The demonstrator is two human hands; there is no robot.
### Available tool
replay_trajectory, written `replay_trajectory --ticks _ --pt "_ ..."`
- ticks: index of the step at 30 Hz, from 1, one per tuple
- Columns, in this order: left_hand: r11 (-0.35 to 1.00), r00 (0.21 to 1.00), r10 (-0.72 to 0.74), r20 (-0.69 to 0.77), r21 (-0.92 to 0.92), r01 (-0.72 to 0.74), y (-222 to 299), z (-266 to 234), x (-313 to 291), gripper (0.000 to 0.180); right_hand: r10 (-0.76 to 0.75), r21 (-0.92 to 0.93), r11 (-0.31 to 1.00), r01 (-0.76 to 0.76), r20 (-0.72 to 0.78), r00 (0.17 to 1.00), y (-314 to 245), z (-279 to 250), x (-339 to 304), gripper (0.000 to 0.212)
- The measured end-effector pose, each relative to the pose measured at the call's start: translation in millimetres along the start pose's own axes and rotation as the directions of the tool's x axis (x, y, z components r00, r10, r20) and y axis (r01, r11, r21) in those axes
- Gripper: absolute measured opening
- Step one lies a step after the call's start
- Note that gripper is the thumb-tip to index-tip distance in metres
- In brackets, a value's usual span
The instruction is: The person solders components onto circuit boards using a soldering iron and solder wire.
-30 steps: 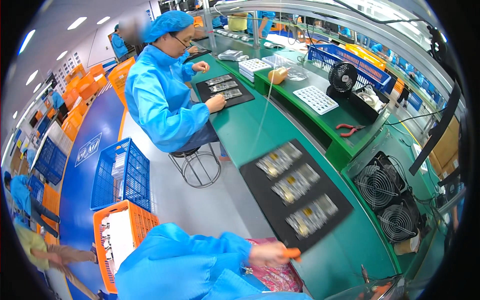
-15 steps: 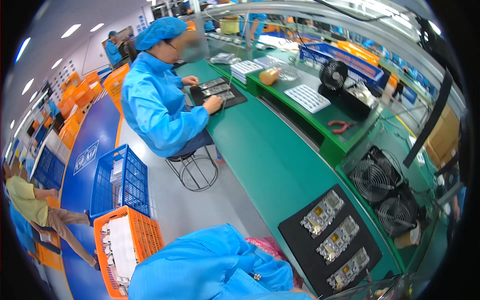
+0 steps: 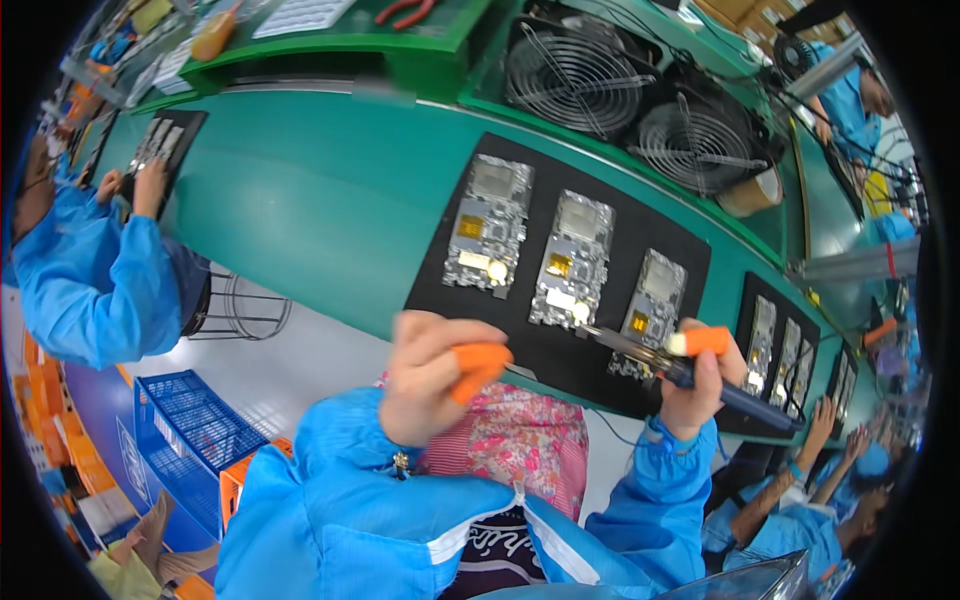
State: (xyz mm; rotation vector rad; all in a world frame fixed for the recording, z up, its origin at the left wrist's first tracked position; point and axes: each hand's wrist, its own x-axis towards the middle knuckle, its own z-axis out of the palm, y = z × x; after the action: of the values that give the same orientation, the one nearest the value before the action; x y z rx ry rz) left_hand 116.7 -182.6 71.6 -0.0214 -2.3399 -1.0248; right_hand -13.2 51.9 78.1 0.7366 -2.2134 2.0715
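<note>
My right hand (image 3: 697, 392), an orange cot on one finger, grips a soldering iron (image 3: 740, 402) by its dark handle. The iron's metal tip points left, over the lower end of the middle circuit board (image 3: 572, 258). To the left, my left hand (image 3: 425, 372) is closed in a pinch, blurred by motion, with orange finger cots. Something thin and pale seems to stick out from its fingers, too indistinct to name. A black mat (image 3: 425, 285) under the boards also carries a left board (image 3: 490, 222) and a right board (image 3: 657, 290), the latter partly behind the iron and right hand.
Two black fans with wire guards (image 3: 575, 80) stand behind the mat, beside a tape roll (image 3: 752, 193). Left along the green bench (image 3: 290, 200), a co-worker in blue (image 3: 95, 270) handles boards. More boards (image 3: 763, 345) lie right. Blue (image 3: 195, 425) and orange crates stand lower left.
My view has swung right and down from the co-worker to the mat. Both my hands and the soldering iron now show; before, they were out of view.
</note>
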Motion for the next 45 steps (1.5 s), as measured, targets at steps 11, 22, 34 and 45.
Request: replay_trajectory --ticks 11,22,34,45 --pt "0.953 0.991 -0.127 -0.044 0.272 0.134 -42 -1 -1 0.016 -0.125 -0.204 0.962 0.181 0.259 0.958 14 58 32 0.019" --pt "0.984 0.977 -0.123 -0.172 0.106 0.142 -54 15 -2 0.024 -0.033 -0.264 0.957 0.121 0.313 0.949 28 70 34 0.028" --pt "0.982 0.981 -0.137 -0.134 0.110 0.152 -55 16 -1 0.023 -0.050 -0.274 0.947 0.170 0.397 0.917 29 69 36 0.019" --pt "0.985 0.992 -0.108 -0.066 0.128 0.115 -55 25 8 0.021 -0.212 -0.195 0.932 0.304 0.386 0.898 35 73 40 0.009"
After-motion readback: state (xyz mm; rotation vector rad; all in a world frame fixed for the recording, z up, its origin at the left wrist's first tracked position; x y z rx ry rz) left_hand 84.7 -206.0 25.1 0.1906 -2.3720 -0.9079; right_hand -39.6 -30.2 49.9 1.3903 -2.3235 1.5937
